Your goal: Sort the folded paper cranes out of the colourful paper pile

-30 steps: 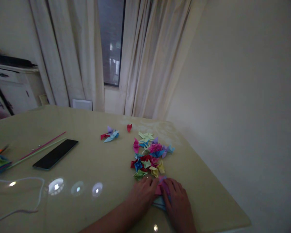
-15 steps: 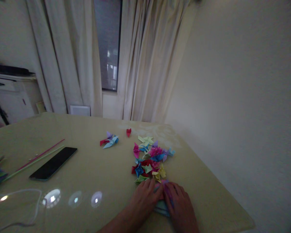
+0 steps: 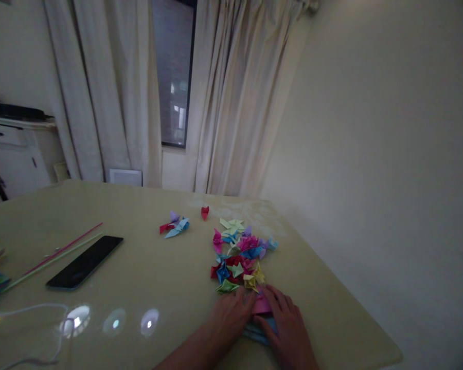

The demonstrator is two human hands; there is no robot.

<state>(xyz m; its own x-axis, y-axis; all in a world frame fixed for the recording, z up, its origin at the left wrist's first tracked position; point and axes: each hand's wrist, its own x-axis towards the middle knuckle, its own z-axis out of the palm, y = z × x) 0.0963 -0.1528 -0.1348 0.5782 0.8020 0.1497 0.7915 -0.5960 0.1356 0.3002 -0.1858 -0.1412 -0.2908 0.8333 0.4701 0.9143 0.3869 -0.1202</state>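
Observation:
Between my hands is a pink piece of folded paper (image 3: 261, 304), lying over a light blue stack (image 3: 256, 333) that looks like folded paper or cloth. My left hand (image 3: 231, 314) presses the pink paper's left side with bent fingers. On the other side, my right hand (image 3: 285, 321) grips its right edge, thumb low and fingers along the top. Fingers cover part of the sheet. Just beyond my fingertips spreads a pile of folded paper figures (image 3: 235, 257) in red, blue, pink, green and yellow.
A few more paper figures (image 3: 175, 226) and a small red one (image 3: 205, 213) lie farther back. A black phone (image 3: 85, 262), pink and green thin sticks (image 3: 57, 256) and a white cable (image 3: 31, 308) are to the left. The table's right edge runs near the wall.
My hands have moved slightly apart at the fingertips, and more of the pink paper shows as a flat band. The pile stays as it was.

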